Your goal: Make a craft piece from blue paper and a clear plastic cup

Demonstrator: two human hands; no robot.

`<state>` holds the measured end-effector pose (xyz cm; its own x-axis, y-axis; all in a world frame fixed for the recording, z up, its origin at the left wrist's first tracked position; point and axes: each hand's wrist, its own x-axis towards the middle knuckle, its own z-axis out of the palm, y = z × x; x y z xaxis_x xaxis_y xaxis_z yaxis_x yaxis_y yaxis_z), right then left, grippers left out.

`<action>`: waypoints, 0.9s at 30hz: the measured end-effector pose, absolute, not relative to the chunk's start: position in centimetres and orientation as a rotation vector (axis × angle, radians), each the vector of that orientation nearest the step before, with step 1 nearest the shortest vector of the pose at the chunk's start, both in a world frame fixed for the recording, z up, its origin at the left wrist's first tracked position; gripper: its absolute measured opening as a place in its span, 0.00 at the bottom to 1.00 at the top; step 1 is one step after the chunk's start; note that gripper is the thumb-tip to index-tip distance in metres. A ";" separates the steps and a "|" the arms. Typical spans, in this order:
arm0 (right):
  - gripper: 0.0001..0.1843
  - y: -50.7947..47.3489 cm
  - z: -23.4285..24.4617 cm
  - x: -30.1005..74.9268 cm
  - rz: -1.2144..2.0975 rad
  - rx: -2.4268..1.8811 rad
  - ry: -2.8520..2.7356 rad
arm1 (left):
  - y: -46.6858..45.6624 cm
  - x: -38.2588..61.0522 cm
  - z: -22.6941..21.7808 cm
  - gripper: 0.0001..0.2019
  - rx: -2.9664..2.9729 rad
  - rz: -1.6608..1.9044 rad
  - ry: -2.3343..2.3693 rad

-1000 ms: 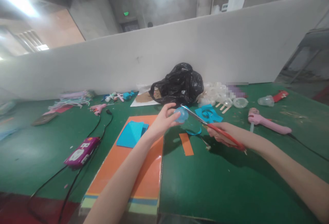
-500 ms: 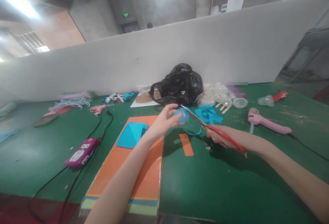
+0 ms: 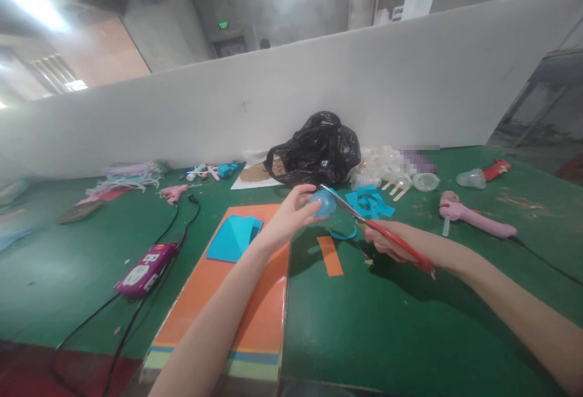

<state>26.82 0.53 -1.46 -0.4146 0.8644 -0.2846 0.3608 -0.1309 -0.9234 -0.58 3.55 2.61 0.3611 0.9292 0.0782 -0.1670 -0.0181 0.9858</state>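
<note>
My left hand (image 3: 298, 212) is closed round a small clear plastic cup (image 3: 324, 204) with blue on its round face. In my right hand (image 3: 387, 240) are red-handled scissors (image 3: 398, 244), their blades pointing up and left to the cup's edge. A thin curl of blue paper (image 3: 345, 234) hangs or lies just below the blades; I cannot tell whether it is attached. Under the hands, an orange paper strip (image 3: 330, 256) lies on the green table. Folded blue paper (image 3: 233, 239) rests on an orange board (image 3: 257, 318) beneath my left forearm.
A black plastic bag (image 3: 321, 148) sits against the white partition (image 3: 218, 111). Blue paper scraps (image 3: 370, 201), wooden sticks (image 3: 401, 192) and clear plastic cups (image 3: 385, 163) lie beyond my right hand. Pink glue guns (image 3: 478, 218) with cords and a purple box (image 3: 146, 271) flank the work area.
</note>
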 end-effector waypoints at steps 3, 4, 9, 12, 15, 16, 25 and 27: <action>0.30 0.1 -0.5 26.6 1.612 -1.367 -1.700 | 3.5 -0.5 2.6 0.24 1.261 1.034 0.782; 0.30 0.0 -0.3 26.5 1.621 -1.367 -1.689 | 3.5 -0.5 2.6 0.23 1.258 1.034 0.779; 0.29 0.0 0.2 26.3 1.633 -1.373 -1.655 | 3.5 -0.5 2.5 0.21 1.262 1.035 0.771; 0.28 0.2 -0.4 26.6 1.624 -1.372 -1.678 | 3.5 -0.5 2.6 0.21 1.292 1.029 0.771; 0.27 0.6 -1.1 26.9 1.613 -1.367 -1.702 | 3.5 -0.6 2.7 0.21 1.327 1.022 0.770; 0.26 0.6 -1.2 26.9 1.609 -1.371 -1.706 | 3.5 -0.7 2.7 0.21 1.336 1.019 0.772; 0.25 0.6 -1.3 26.3 1.516 -1.452 -1.747 | 3.6 -0.8 2.7 0.22 1.338 1.006 0.793; 0.24 0.6 -1.2 26.4 1.507 -1.468 -1.756 | 3.5 -0.8 2.8 0.22 1.334 1.005 0.800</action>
<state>26.36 0.63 -1.23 -0.3694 0.8740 -0.3158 0.4449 -0.1321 -0.8858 -0.79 3.51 2.81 0.3856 0.9188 0.0843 -0.1243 -0.0388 0.9915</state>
